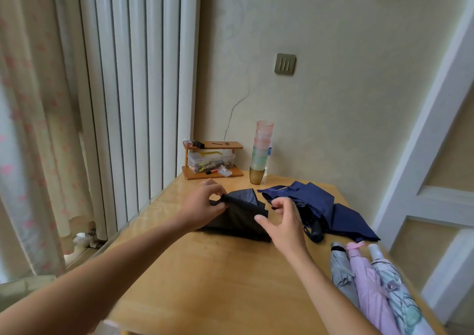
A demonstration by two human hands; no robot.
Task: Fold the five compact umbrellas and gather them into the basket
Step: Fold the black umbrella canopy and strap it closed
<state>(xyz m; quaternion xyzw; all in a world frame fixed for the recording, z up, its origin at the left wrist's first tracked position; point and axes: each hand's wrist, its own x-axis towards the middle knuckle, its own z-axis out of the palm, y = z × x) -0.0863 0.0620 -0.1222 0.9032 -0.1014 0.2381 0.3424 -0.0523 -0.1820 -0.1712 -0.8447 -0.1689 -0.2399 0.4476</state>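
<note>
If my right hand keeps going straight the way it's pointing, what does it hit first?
Most likely the navy umbrella, lying loose just beyond your right hand's curled fingers. The black umbrella lies to the thumb side, so unclear depth could change that.

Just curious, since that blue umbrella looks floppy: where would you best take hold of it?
Probably take the blue umbrella by its black handle, coming from the near side. That is its only firm, rounded part showing, and it points toward the person; the canopy lies loose and crumpled.
</note>
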